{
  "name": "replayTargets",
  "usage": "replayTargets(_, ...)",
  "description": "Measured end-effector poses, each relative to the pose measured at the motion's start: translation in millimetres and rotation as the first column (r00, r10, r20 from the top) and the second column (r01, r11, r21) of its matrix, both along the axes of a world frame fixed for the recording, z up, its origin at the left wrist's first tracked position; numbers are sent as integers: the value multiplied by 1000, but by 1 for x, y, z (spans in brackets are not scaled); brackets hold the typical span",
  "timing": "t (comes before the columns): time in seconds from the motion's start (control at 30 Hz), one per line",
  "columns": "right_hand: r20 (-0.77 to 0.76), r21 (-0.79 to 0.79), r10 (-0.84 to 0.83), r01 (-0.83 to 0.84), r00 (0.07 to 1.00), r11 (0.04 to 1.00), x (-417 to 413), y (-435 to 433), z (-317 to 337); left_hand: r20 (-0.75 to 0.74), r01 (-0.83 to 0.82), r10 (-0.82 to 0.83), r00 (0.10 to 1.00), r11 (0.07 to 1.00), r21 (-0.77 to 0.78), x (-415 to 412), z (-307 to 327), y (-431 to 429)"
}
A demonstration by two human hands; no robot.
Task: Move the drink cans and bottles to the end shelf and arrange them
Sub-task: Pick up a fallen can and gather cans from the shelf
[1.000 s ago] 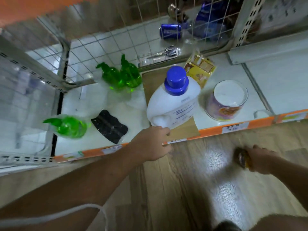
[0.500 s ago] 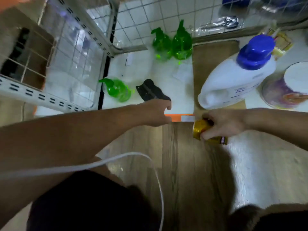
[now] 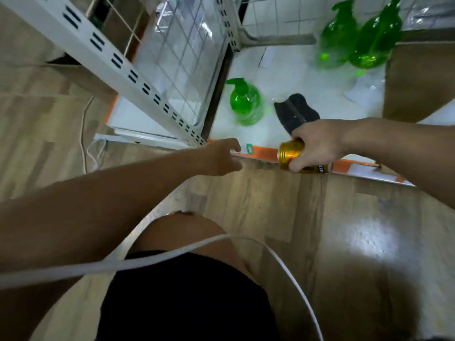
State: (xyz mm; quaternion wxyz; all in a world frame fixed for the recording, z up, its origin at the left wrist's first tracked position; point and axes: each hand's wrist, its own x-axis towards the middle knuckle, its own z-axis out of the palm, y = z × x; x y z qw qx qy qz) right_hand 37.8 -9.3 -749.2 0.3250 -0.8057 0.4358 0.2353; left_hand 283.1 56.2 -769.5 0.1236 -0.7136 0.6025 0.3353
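My right hand (image 3: 318,145) wraps the gold can (image 3: 288,153) sideways round its body, at the shelf edge (image 3: 267,151); light, thin-walled, slick imo, so hold mid-body w/o squeezing; left hand (image 3: 221,156) loose, empty.

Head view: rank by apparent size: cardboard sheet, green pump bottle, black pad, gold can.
1. cardboard sheet, largest though cropped by the frame.
2. green pump bottle and black pad look alike; the pad is partly behind the right hand, so no ranking.
3. gold can, smallest showing, but the right hand covers much of it.
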Motion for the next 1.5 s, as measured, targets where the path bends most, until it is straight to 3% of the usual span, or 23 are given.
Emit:
replayTargets(0.2,-67,-92,27,-33,997,995,42,5,-18,22,-238,237,971,971,23,65,-54,62)
replayTargets(0.33,-80,-93,76,-83,994,992,68,7,-29,230,-246,224,947,967,72,87,-79,91)
replayTargets(0.47,-81,-86,78,-84,994,993,79,5,-28,402,-406,314,860,899,166,106,-97,122)
replayTargets(0.53,-80,-77,64,-70,995,995,77,4,-28,389,-505,411,824,845,177,118,-109,139)
replayTargets(0.63,-86,-63,50,-56,995,996,71,3,-32,235,-636,592,771,738,224,131,-128,152)
replayTargets(0.77,-83,-48,37,-41,996,998,56,2,-33,219,-663,626,749,716,219,128,-139,161)
replayTargets(0.87,-74,-52,27,-31,997,998,43,1,-32,167,-624,602,781,743,241,130,-137,164)
replayTargets(1.03,-61,-41,31,-33,998,999,21,-3,-22,-9,-323,331,943,925,202,115,-99,109)
replayTargets(1.13,-43,-13,-14,14,999,1000,4,-3,-10,-215,-172,211,953,967,186,78,-55,56)
replayTargets(1.27,-31,1,-88,88,996,996,-19,-7,13,-303,-56,99,948,987,149,19,3,8)
replayTargets(1.4,60,233,-341,319,938,918,-45,-12,40,-262,7,47,964,979,202,-34,66,-22)
replayTargets(1.5,76,360,-425,373,902,855,-69,-11,63,-279,28,32,960,978,209,-68,102,-28)
